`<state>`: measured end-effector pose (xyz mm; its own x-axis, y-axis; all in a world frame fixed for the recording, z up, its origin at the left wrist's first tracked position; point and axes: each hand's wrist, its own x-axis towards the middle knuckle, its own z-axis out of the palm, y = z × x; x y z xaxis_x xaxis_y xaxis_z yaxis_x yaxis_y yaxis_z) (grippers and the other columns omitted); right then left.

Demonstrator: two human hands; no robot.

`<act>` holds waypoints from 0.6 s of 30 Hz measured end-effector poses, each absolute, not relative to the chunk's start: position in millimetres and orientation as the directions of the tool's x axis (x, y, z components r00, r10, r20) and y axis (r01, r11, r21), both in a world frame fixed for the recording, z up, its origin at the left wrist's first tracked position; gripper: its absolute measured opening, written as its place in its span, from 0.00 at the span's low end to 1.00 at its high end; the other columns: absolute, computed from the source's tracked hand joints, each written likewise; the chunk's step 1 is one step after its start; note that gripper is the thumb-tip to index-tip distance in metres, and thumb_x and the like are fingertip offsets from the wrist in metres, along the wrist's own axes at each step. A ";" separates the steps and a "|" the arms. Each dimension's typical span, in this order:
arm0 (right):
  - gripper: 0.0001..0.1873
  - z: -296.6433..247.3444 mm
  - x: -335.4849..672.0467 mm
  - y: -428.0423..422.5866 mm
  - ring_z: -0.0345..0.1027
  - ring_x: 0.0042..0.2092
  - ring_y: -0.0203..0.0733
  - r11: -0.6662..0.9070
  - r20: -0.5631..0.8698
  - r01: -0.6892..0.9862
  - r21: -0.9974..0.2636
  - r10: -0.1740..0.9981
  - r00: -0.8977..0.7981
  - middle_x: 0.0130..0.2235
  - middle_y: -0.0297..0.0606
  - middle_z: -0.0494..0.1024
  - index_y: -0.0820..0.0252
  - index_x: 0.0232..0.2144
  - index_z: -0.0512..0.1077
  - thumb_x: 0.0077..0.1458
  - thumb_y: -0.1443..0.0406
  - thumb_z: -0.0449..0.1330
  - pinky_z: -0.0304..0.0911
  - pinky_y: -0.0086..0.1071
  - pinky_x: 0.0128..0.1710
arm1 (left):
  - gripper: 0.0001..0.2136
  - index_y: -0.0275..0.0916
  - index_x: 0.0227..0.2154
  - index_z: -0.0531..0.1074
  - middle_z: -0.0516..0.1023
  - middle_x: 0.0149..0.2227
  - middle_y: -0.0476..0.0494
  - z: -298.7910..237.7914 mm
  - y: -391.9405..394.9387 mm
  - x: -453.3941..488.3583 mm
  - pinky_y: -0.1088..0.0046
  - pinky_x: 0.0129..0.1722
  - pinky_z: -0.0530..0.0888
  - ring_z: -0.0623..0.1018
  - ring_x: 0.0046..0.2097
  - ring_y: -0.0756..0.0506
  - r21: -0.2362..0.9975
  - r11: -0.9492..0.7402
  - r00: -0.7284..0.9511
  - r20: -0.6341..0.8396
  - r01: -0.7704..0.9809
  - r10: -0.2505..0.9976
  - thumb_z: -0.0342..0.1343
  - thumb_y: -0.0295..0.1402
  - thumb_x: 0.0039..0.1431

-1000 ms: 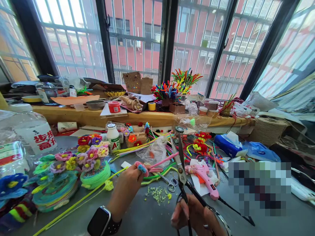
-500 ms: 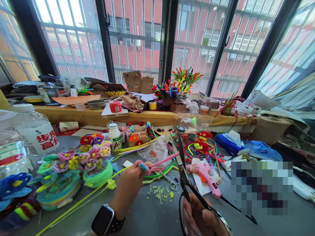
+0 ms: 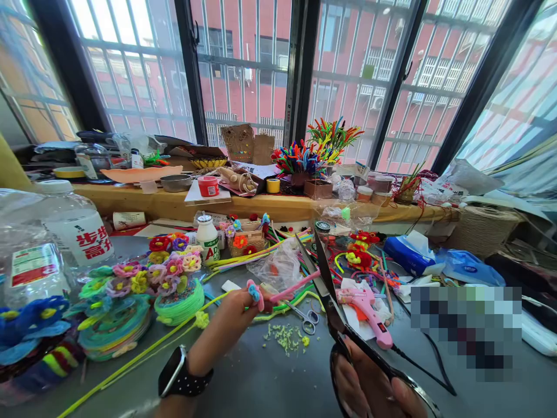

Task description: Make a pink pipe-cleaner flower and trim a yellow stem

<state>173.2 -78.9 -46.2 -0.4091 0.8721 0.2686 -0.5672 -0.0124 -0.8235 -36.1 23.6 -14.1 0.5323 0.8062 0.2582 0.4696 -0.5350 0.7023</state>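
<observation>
My left hand [image 3: 235,314], a watch on its wrist, pinches a pink pipe cleaner [image 3: 289,290] with a curled pink and blue part [image 3: 255,293] at the fingers. The pink stem points right, its end by the blades of large dark-handled scissors [image 3: 331,296]. Those scissors are in my right hand [image 3: 363,377], fingers through the handles and blades apart. Whether the stem's tip lies between the blades or behind them I cannot tell. Small silver scissors [image 3: 308,320] lie on the table just behind, close to yellow-green fuzz clippings [image 3: 285,339].
A pink glue gun [image 3: 368,313] with a black cord lies right of the blades. Pipe-cleaner flowers [image 3: 165,273] and a large plastic bottle [image 3: 76,226] stand at left. A long yellow pipe cleaner [image 3: 143,354] crosses the left front. A tissue pack [image 3: 407,255] sits at back right.
The view has shifted slightly. My left hand has turned a little, lowering the pink stem toward level. The large scissors have moved slightly right, blades still apart.
</observation>
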 end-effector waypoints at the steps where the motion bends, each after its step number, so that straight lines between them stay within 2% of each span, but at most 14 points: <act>1: 0.23 -44.8 174.4 -78.7 0.48 0.17 0.30 0.005 0.274 -0.554 -0.832 0.873 -0.403 0.16 0.29 0.57 0.59 0.22 0.65 0.34 0.45 0.55 0.49 0.25 0.17 | 0.12 0.38 0.20 0.72 0.75 0.25 0.46 -13.4 22.9 -36.0 0.75 0.33 0.68 0.72 0.30 0.49 0.707 -0.533 0.548 0.243 0.465 0.801 0.43 0.26 0.48; 4: 0.22 -40.4 177.4 -80.2 0.49 0.17 0.31 0.024 0.256 -0.505 -0.863 0.882 -0.395 0.16 0.30 0.57 0.59 0.23 0.66 0.37 0.46 0.53 0.49 0.25 0.18 | 0.11 0.37 0.20 0.71 0.74 0.24 0.46 -13.1 21.8 -34.7 0.77 0.30 0.67 0.72 0.29 0.50 0.721 -0.528 0.590 0.205 0.448 0.781 0.44 0.24 0.47; 7: 0.23 -39.8 178.4 -82.8 0.50 0.18 0.31 -0.014 0.216 -0.477 -0.879 0.880 -0.423 0.17 0.30 0.58 0.59 0.25 0.67 0.36 0.46 0.55 0.50 0.26 0.18 | 0.11 0.36 0.20 0.71 0.73 0.24 0.47 -14.7 22.0 -33.0 0.77 0.29 0.67 0.72 0.28 0.50 0.715 -0.538 0.591 0.216 0.446 0.777 0.44 0.24 0.47; 12: 0.23 -45.5 173.5 -91.0 0.51 0.18 0.32 -0.034 0.159 -0.538 -0.842 0.938 -0.308 0.19 0.31 0.58 0.57 0.23 0.68 0.32 0.45 0.57 0.53 0.27 0.20 | 0.11 0.37 0.20 0.70 0.75 0.27 0.45 -19.4 23.8 -32.3 0.75 0.32 0.66 0.72 0.31 0.49 0.625 -0.601 0.564 0.293 0.498 0.772 0.44 0.23 0.47; 18: 0.23 -43.0 170.2 -99.1 0.55 0.22 0.32 -0.101 0.069 -0.646 -0.757 0.970 -0.231 0.23 0.33 0.62 0.58 0.30 0.69 0.34 0.49 0.59 0.53 0.26 0.24 | 0.11 0.37 0.21 0.71 0.74 0.27 0.45 -17.7 23.6 -34.3 0.75 0.33 0.67 0.72 0.31 0.49 0.687 -0.583 0.557 0.304 0.434 0.773 0.44 0.24 0.48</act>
<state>170.2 -99.1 -43.0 -0.2314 0.9704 0.0685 -0.6457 -0.1005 -0.7569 -34.3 23.6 -17.7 0.5571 0.7730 0.3036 0.4341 -0.5827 0.6871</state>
